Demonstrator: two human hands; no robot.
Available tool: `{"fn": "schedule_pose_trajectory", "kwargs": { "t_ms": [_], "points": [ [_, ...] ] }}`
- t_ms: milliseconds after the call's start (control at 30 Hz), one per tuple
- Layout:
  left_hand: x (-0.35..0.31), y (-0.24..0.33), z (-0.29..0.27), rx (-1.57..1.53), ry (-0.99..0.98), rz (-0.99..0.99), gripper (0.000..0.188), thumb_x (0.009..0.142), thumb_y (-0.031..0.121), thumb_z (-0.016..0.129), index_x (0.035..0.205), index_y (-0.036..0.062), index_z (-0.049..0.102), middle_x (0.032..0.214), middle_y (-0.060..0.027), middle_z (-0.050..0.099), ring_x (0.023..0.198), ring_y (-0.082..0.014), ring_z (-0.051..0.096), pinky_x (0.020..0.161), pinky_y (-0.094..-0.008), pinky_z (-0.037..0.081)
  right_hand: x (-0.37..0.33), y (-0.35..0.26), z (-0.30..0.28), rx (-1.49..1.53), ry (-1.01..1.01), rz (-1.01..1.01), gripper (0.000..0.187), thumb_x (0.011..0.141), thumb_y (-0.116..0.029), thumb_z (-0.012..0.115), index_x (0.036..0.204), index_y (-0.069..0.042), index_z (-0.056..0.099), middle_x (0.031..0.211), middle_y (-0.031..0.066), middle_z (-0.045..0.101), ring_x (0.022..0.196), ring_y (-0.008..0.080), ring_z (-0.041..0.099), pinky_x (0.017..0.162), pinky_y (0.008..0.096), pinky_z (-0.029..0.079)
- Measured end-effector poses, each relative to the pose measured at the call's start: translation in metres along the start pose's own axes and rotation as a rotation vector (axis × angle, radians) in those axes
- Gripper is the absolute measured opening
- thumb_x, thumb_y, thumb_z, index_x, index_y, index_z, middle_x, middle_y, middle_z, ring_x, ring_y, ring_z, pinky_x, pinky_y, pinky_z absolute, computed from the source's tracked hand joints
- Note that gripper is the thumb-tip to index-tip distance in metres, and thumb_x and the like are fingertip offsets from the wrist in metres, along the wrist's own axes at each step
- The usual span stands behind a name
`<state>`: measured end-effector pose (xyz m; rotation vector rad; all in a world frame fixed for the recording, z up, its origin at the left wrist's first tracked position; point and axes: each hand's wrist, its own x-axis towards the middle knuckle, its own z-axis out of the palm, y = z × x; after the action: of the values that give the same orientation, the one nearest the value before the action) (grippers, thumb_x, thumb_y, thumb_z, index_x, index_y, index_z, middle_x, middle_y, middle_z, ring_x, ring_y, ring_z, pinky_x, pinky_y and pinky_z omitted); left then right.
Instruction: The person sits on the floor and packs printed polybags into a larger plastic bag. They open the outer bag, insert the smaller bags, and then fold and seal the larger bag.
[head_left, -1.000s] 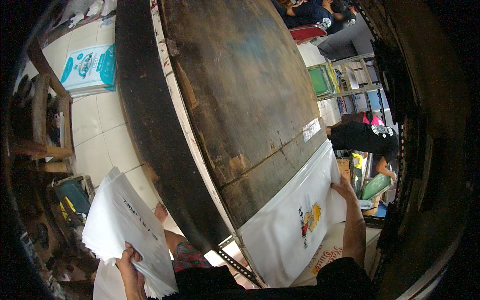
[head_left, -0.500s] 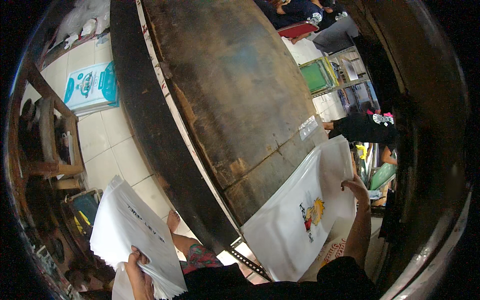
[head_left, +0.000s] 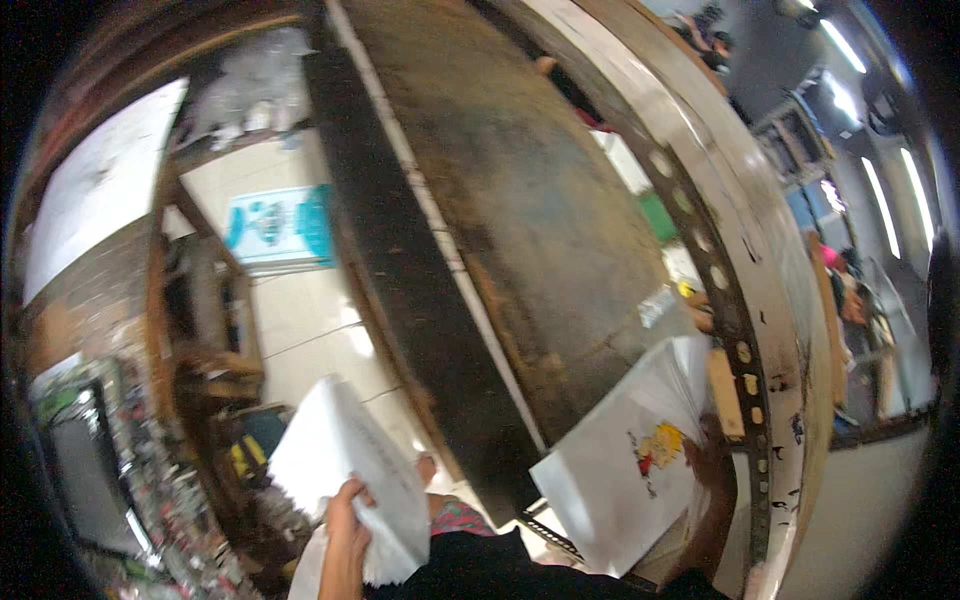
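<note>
My left hand is closed on the near edge of a stack of thin white sheets, fingers on top. The stack droops a little, and its dark print is blurred. To the right, my right hand grips the right edge of a second stack of glossy white sheets, printed with a small yellow and red cartoon figure. This second stack slants over the near end of a worn brown board. My right fingers are partly dark and blurred.
A blue and white pack lies on the tiled floor left of the board. Further left stand a wooden frame and a cluttered heap. A perforated metal upright rises on the right; people are beyond it.
The view has swung, so the board and both stacks sit further right, and the metal upright and ceiling lights have come into sight. Both hands keep hold of their stacks.
</note>
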<state>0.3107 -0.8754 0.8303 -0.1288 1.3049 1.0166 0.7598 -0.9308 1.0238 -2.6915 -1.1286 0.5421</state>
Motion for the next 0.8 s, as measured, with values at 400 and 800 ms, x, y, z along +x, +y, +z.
{"fn": "schedule_pose_trajectory", "kwargs": {
  "t_ms": [400,800],
  "points": [
    [0.044,0.097,0.032,0.043,-0.313,0.008,0.01,0.075,0.007,0.058,0.083,0.0035,0.052,0.063,-0.0032,0.048,0.053,-0.0141,0.047,0.051,-0.0261,0.04,-0.155,-0.185,-0.045,0.526,-0.329,-0.19,0.042,0.087,-0.017,0.052,0.126,-0.001,0.047,0.08,0.0054,0.057,0.064,0.012,0.049,0.057,0.0246,0.04],
    [0.088,0.178,0.019,-0.156,-0.377,0.069,0.04,0.08,0.01,0.055,0.115,-0.0085,0.048,0.105,-0.0168,0.058,0.09,-0.0279,0.061,0.077,-0.0359,0.052,-0.076,-0.41,-0.025,0.624,-0.209,-0.531,0.034,0.088,-0.022,0.052,0.11,0.002,0.055,0.081,0.0057,0.059,0.066,0.0101,0.053,0.058,0.0238,0.042]
  ]
}}
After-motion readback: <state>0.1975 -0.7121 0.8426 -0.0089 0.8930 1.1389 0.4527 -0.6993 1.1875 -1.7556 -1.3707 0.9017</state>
